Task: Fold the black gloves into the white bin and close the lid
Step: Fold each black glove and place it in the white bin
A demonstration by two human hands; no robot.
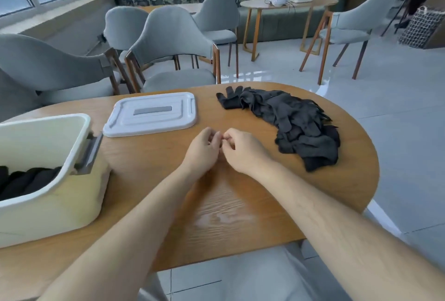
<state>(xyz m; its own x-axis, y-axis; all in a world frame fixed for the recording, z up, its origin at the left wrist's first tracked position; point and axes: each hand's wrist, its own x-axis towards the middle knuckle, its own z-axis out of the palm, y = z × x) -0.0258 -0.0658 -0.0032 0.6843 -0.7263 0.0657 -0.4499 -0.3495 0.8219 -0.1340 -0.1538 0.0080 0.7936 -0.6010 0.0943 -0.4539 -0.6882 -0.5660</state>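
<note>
Table (240,204): rounded wooden top that carries everything below.
White bin (60,204): at the left edge, open, with folded black gloves (29,178) inside.
Loose gloves (296,125): a black heap on the right side.
Lid (151,114): lying flat beside the bin, off it.
Left hand (203,149): fingers curled, empty, at the table's middle.
Right hand (245,150): curled likewise, its fingertips meeting the left's.
</note>
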